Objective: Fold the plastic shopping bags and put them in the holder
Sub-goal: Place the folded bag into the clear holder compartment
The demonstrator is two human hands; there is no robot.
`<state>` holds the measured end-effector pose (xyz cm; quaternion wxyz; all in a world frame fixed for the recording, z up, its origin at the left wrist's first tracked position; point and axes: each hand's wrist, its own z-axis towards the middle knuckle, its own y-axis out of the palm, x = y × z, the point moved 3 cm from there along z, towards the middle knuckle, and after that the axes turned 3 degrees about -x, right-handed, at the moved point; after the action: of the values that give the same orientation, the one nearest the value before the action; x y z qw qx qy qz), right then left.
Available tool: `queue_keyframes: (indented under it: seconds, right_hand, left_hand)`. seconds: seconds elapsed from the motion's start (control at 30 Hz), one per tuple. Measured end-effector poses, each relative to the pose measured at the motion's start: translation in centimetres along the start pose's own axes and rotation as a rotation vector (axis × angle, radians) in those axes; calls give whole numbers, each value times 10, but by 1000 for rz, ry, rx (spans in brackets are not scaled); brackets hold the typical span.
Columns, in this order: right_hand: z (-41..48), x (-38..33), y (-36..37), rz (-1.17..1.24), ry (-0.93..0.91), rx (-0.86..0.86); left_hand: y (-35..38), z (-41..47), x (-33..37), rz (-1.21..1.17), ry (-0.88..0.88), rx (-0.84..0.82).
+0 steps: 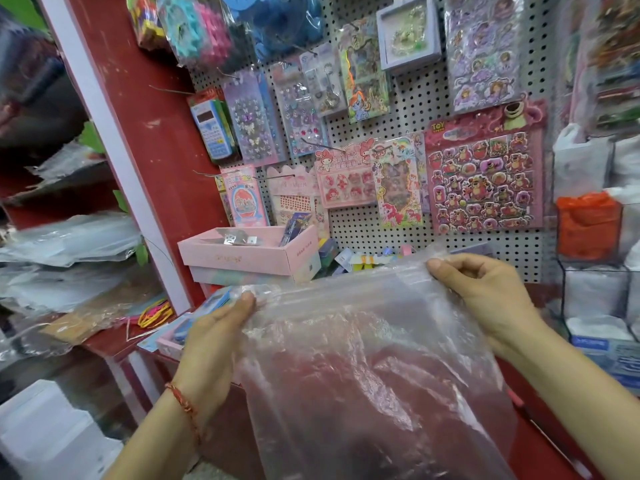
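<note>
**thin bag stretched between two pinches, not yet folded**

head view: the clear plastic bag [363,368] hung in the air in front of the red counter [550,441], held by its top edge. the left hand [214,334] pinched the left end of that edge between thumb and fingers, and the right hand [485,292] pinched the right corner the same way. the film looked thin and crinkled, so a hard sideways pull could likely stretch or tear it. a loose pinch could let one corner slip, and the sheet would collapse. the lower part hung free and out of frame, so it might catch on the counter edge or fold crooked. the wire rack [562,292] to the right, with orange bags [588,223] in one compartment, was probably the holder. its cells looked narrow, so a bulky fold might not fit.

readable writing was scarce: "toy" sat on the pink bear sticker sheet [485,181], with the word under it blurred. the print on the pink box [249,254] and the blue calculator [211,129] was too small to read.
</note>
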<state>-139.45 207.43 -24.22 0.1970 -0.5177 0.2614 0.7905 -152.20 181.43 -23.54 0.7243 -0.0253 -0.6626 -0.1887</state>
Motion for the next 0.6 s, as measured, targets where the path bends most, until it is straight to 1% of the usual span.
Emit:
queue_keyframes:
  seconds: [0.03,0.07,0.1,0.13,0.17,0.23,0.27,0.3,0.33,0.4,0.43,0.47,0.5,0.53,0.6]
  right_hand:
    - [0,1,1,14,15,46]
    - [1,1,3,38,32,72]
    - [3,3,4,51,63,74]
    - [5,5,4,39,116,34]
    - [4,6,6,-9,204,-42]
    - [-2,11,11,-145,382,-272]
    - [-6,15,14,-204,415,-385]
    - [-8,18,17,-263,409,-441]
    - [-8,19,18,-304,369,-456]
    - [-6,16,22,-364,252,-453]
    - [-6,12,25,-412,184,-470]
    - [-5,10,31,-448,118,-510]
    - [-6,7,38,-465,63,-545]
    - [-9,6,47,-465,18,-583]
    - [-17,8,64,-494,-46,-637]
  left_hand:
    - [-4,-1,-1,115,110,49]
    - [-5,-1,0,188,178,88]
    - [-8,1,-3,211,200,113]
    - [-10,0,-6,202,192,132]
    - [-17,4,-12,178,170,142]
    - [-30,12,-23,112,86,154]
    - [-37,16,-29,96,31,160]
    - [-44,19,-35,97,-17,157]
    - [-51,20,-38,119,-45,166]
    - [-59,18,-36,307,0,191]
    - [-57,16,-30,424,70,186]
    - [-50,12,-21,521,152,149]
    - [-39,7,-13,583,216,77]
    - [-21,2,-3,609,250,-37]
    - [12,-6,6,659,243,-308]
